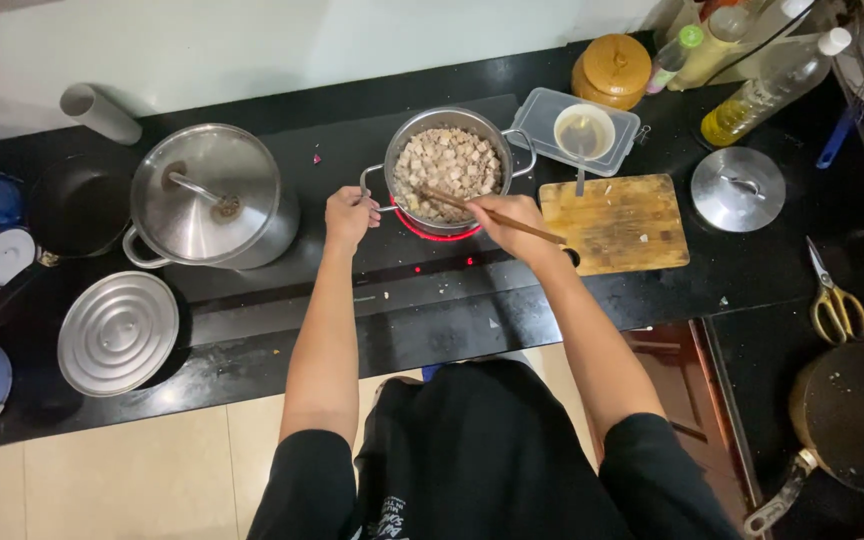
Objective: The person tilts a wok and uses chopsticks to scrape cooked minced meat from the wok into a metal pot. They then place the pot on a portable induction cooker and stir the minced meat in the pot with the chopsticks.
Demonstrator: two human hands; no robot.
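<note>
Left hand (350, 215) is clamped on the pot (449, 170) handle, right hand (512, 218) pinched around chopsticks (492, 215) dipping into the cubes (448, 163). Pot sits on the glowing burner (439, 232): probably hot and heavy, so stick to handles. Cubes look soft and crumbly. Right of the pot a board (614, 222) crowds in; left, a bigger lidded pot (210, 196).

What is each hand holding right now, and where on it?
Left hand grips the near side handle of the steel pot. Right hand holds wooden chopsticks by their upper end, tips in the cubed food.
</note>
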